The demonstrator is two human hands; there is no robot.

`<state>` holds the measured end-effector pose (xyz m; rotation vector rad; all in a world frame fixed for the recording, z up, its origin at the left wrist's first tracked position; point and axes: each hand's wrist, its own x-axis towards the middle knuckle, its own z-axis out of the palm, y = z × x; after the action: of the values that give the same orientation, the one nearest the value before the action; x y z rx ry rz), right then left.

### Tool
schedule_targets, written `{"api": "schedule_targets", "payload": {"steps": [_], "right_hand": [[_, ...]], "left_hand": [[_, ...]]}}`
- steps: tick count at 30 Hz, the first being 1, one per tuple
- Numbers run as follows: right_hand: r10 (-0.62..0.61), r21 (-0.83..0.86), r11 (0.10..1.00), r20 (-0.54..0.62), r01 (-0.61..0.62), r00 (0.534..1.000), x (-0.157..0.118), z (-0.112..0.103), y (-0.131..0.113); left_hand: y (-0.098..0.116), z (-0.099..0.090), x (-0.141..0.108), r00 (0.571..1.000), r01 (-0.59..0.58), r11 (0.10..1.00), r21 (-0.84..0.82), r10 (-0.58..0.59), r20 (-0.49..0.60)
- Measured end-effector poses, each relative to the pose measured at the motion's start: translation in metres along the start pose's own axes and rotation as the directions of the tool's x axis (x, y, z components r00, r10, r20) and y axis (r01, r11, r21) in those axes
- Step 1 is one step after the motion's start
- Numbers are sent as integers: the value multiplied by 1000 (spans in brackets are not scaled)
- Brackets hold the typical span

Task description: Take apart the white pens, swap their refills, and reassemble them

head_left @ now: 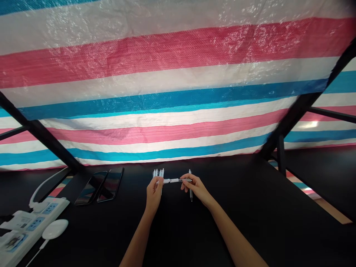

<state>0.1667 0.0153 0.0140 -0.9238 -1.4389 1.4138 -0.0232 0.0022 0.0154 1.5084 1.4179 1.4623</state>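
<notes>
Between my two hands a white pen point(174, 180) is held level above the black table. My left hand point(154, 191) pinches its left end with thumb and fingers. On its right, my right hand point(196, 187) is closed on the pen's grey end. Behind my left hand lie several white pens point(158, 172) side by side, partly hidden by the fingers. Another pen point(191, 195) lies on the table under my right hand, its dark tip toward me and its middle covered by the fingers.
Two dark phones point(91, 188) lie to the left. A white power strip point(37, 218) with plugs and a round white charging pad point(55, 229) sit at the far left. Black frame bars point(286, 126) stand on both sides, with a striped plastic sheet point(167, 81) behind.
</notes>
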Motion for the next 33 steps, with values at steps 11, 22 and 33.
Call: {"api": "schedule_targets", "payload": {"steps": [11, 22, 33], "right_hand": [[-9, 9, 1000, -28, 9, 1000, 1, 0, 0], [-10, 3, 1000, -28, 10, 1000, 2, 0, 3], [15, 22, 1000, 46, -16, 999, 0, 1, 2]], "left_hand": [[-1, -1, 1, 1000, -14, 1000, 24, 14, 11], [-3, 1, 0, 998, 17, 1000, -9, -17, 55], [-6, 0, 1, 998, 61, 998, -22, -60, 32]]}}
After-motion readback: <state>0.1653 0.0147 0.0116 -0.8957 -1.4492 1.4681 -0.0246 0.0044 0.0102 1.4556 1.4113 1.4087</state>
